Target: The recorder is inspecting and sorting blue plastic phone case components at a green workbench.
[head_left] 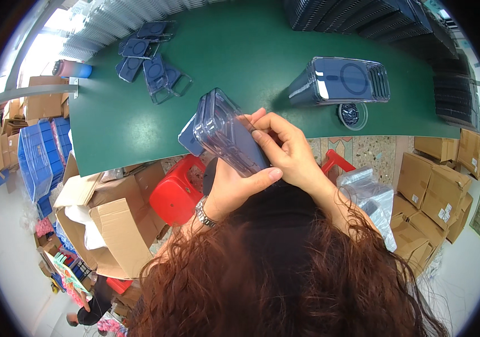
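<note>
A stack of clear, blue-tinted phone cases is tilted up over the table's near edge. My left hand is closed round its lower end, thumb along the near side. My right hand pinches at the stack's right edge with thumb and fingers; whether it grips one case or several is hidden. Another blue case juts out at the stack's left. To the right on the table stands a second stack of phone cases, a ring on its top case. A small round clear tub with dark pieces sits beside it.
Loose phone cases lie scattered on the green table. Rows of stacked cases line the far right. A red stool and an open carton stand at left, more cartons at right. Another person is lower left.
</note>
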Demonstrator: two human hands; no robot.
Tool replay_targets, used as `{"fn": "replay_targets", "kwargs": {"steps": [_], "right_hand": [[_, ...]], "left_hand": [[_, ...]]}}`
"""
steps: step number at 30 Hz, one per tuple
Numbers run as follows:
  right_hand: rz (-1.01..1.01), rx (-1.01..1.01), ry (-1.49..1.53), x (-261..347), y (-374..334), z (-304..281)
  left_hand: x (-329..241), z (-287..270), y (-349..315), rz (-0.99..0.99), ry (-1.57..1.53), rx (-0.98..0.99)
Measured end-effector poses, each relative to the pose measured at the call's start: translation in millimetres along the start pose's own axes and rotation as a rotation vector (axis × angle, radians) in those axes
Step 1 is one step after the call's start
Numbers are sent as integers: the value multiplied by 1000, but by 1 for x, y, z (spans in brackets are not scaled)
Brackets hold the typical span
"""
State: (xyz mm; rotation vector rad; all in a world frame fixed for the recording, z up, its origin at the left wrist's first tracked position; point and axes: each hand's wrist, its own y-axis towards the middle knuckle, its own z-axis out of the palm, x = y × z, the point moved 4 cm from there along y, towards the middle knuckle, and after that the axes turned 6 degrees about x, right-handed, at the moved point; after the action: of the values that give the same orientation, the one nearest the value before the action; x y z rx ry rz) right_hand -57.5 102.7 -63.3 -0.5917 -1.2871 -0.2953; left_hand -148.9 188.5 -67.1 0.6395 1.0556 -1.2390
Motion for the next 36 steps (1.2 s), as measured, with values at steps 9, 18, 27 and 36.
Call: {"fn": "replay_targets", "kwargs": {"steps": [9,18,27,36], "right_hand": [[-127,-10,14,-23,10,-9],[-26,64,-356,-56,7,-63],[206,-514,-1276,-139,-42,-304],[453,-418,-1372,-163,-11,-301]], "left_hand": [[4,-1,8,-132,-153,-75],[-5,-33,12,-72,108,-241],[-18,-118,11,-204,1473,-309],[9,-112,16,-413,1626,-263]]}}
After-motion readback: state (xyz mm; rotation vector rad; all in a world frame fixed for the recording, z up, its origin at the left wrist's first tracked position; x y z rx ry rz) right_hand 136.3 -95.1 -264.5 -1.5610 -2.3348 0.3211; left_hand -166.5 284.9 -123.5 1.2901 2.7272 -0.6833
